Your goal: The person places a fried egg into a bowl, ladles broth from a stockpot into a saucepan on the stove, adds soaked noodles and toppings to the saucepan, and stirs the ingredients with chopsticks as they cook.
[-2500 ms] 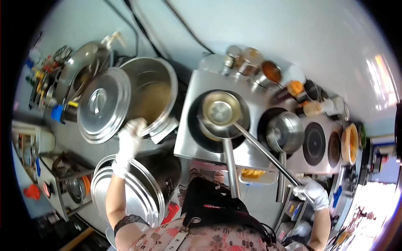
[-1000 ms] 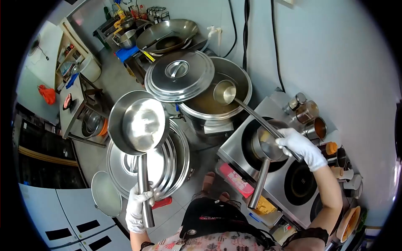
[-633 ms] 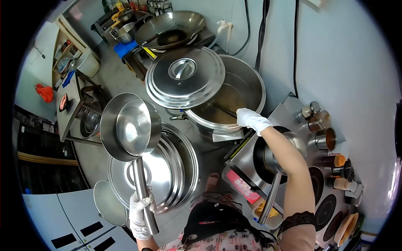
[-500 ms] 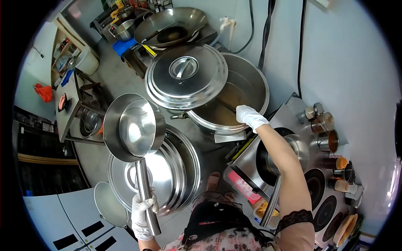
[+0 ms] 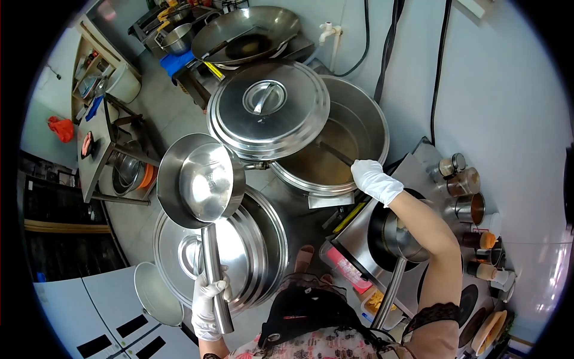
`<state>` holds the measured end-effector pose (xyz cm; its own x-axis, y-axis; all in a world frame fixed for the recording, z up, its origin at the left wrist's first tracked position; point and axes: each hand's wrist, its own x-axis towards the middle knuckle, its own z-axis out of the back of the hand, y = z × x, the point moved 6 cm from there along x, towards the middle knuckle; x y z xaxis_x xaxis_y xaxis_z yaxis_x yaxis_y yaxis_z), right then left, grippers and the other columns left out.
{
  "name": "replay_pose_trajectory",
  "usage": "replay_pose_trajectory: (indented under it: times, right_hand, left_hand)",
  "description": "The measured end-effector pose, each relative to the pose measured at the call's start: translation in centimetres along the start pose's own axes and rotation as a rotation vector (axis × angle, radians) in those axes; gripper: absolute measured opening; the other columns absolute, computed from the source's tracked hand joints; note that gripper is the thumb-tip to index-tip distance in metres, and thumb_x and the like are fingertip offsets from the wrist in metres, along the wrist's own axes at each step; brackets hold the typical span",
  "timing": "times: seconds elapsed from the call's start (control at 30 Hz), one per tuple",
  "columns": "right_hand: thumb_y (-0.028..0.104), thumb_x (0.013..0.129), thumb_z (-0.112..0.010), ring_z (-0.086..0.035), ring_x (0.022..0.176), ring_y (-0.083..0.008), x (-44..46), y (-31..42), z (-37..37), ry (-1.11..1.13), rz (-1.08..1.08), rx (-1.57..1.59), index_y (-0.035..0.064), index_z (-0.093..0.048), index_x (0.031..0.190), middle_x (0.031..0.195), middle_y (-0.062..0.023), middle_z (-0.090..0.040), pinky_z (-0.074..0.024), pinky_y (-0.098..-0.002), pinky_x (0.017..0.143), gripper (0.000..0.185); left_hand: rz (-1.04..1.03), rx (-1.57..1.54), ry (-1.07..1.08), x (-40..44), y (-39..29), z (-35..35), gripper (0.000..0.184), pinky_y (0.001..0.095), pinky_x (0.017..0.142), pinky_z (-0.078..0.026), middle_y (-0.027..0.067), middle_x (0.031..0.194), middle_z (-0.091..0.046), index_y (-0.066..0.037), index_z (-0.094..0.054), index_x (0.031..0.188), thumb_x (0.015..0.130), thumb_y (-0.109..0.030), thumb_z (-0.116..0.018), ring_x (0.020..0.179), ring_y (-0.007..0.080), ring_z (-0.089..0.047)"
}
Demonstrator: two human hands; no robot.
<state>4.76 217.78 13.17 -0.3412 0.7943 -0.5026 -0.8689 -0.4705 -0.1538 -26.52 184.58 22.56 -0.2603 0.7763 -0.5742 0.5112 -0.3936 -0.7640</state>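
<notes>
My gloved left hand [image 5: 209, 302] is wrapped round the long metal handle of a saucepan [image 5: 200, 173]. The saucepan hangs in the air with its opening toward me, and its inside looks bare and shiny. My gloved right hand [image 5: 375, 181] grips the upper end of a long dark utensil handle [image 5: 336, 154]. That handle slants down into the brownish liquid of a large stockpot [image 5: 378, 110]; its lower end is hidden, so I cannot tell its kind. A wide lid [image 5: 230, 110] lies across the left part of the stockpot.
Below the saucepan stands another large lidded pot [image 5: 278, 272]. A second saucepan [image 5: 405, 236] sits on the steel counter at right, where several jars [image 5: 463, 181] line the wall. A wide wok [image 5: 278, 25] is at the back, and a side table [image 5: 95, 143] stands left.
My right hand has moved right and slightly down with the dark handle, and more of that handle shows. The saucepan in my left hand has shifted slightly right.
</notes>
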Motion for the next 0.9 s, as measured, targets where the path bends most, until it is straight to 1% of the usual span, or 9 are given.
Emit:
replay_pose_trajectory:
  times: [0.2, 0.4, 0.57, 0.67, 0.7, 0.73, 0.8, 0.83, 0.9]
  right_hand:
    - [0.010, 0.084, -0.053, -0.068, 0.087, -0.0298, 2.4, -0.2, -0.3, -0.185, -0.055, 0.094, 0.0051, -0.071, 0.093, 0.093, -0.0141, -0.069, -0.0544, -0.0392, 0.072, 0.021]
    - [0.012, 0.087, -0.052, -0.065, 0.096, -0.0321, 5.3, -1.6, -1.4, -0.039, -0.160, 0.218, 0.0061, -0.070, 0.099, 0.102, -0.0161, -0.067, -0.0535, -0.0407, 0.079, 0.023]
    - [0.008, 0.084, -0.052, -0.061, 0.101, -0.0355, 5.6, -3.0, -1.8, 0.045, -0.228, 0.305, 0.0019, -0.068, 0.101, 0.105, -0.0216, -0.064, -0.0507, -0.0417, 0.084, 0.024]
    - [0.006, 0.083, -0.052, -0.059, 0.106, -0.0358, 4.9, -2.8, -1.4, 0.112, -0.252, 0.348, 0.0013, -0.067, 0.103, 0.108, -0.0221, -0.062, -0.0496, -0.0405, 0.087, 0.025]
    - [0.004, 0.083, -0.052, -0.065, 0.092, -0.0369, 5.1, -2.2, -1.1, 0.047, -0.204, 0.328, -0.0037, -0.066, 0.097, 0.098, -0.0236, -0.065, -0.0531, -0.0422, 0.075, 0.022]
    - [0.004, 0.083, -0.052, -0.065, 0.092, -0.0369, 5.1, -2.3, -1.3, 0.046, -0.204, 0.330, -0.0037, -0.066, 0.097, 0.098, -0.0236, -0.065, -0.0531, -0.0422, 0.075, 0.022]
    - [0.003, 0.083, -0.051, -0.066, 0.071, -0.0340, 4.3, -2.2, -1.9, 0.159, -0.312, 0.696, -0.0076, -0.063, 0.088, 0.082, -0.0224, -0.065, -0.0517, -0.0427, 0.057, 0.018]
    - [0.004, 0.083, -0.051, -0.059, 0.053, -0.0278, 4.9, -2.1, -2.4, 0.189, -0.295, 0.766, -0.0075, -0.060, 0.081, 0.068, -0.0182, -0.061, -0.0444, -0.0400, 0.044, 0.015]
    - [0.005, 0.083, -0.052, -0.058, 0.051, -0.0260, 4.9, -1.5, -2.3, 0.215, -0.322, 0.854, -0.0068, -0.060, 0.079, 0.067, -0.0173, -0.061, -0.0436, -0.0391, 0.043, 0.015]
  left_hand:
    - [0.005, -0.019, 0.007, 0.8, -0.2, -1.0, 0.050, 0.0232, 0.045, -0.041, 0.0058, 0.068, -0.052, 0.008, -0.048, 0.110, 0.072, -0.011, -0.073, 0.048, 0.0132, -0.050]
    - [0.017, -0.020, 0.030, 1.0, -0.3, -1.3, 0.048, 0.0232, 0.047, -0.042, 0.0073, 0.070, -0.053, 0.008, -0.049, 0.110, 0.072, -0.010, -0.073, 0.050, 0.0135, -0.053]
    - [0.028, -0.021, 0.033, 1.3, -0.2, -1.3, 0.048, 0.0235, 0.047, -0.043, 0.0070, 0.070, -0.054, 0.008, -0.050, 0.109, 0.072, -0.010, -0.074, 0.050, 0.0137, -0.054]
    - [0.027, -0.028, 0.031, 1.5, -0.1, -0.9, 0.047, 0.0235, 0.047, -0.043, 0.0069, 0.071, -0.054, 0.008, -0.049, 0.109, 0.072, -0.009, -0.073, 0.051, 0.0139, -0.054]
    - [0.026, -0.027, 0.032, 1.6, -0.1, -0.9, 0.047, 0.0235, 0.047, -0.043, 0.0069, 0.071, -0.054, 0.008, -0.049, 0.109, 0.072, -0.009, -0.073, 0.051, 0.0139, -0.054]
    - [0.027, -0.019, 0.014, 1.6, 0.0, -0.8, 0.048, 0.0235, 0.046, -0.042, 0.0066, 0.069, -0.054, 0.008, -0.050, 0.109, 0.071, -0.009, -0.074, 0.049, 0.0138, -0.052]
    - [0.028, -0.009, -0.004, 1.7, 0.0, -0.6, 0.049, 0.0234, 0.045, -0.041, 0.0064, 0.068, -0.053, 0.007, -0.050, 0.109, 0.070, -0.010, -0.074, 0.048, 0.0137, -0.051]
    - [0.028, -0.019, 0.012, 1.7, -0.1, -0.5, 0.048, 0.0233, 0.046, -0.042, 0.0068, 0.069, -0.054, 0.008, -0.050, 0.109, 0.072, -0.009, -0.074, 0.049, 0.0139, -0.052]
    - [0.028, -0.025, 0.031, 1.8, -0.1, -0.5, 0.047, 0.0231, 0.047, -0.043, 0.0072, 0.070, -0.054, 0.009, -0.049, 0.109, 0.073, -0.008, -0.073, 0.051, 0.0141, -0.053]
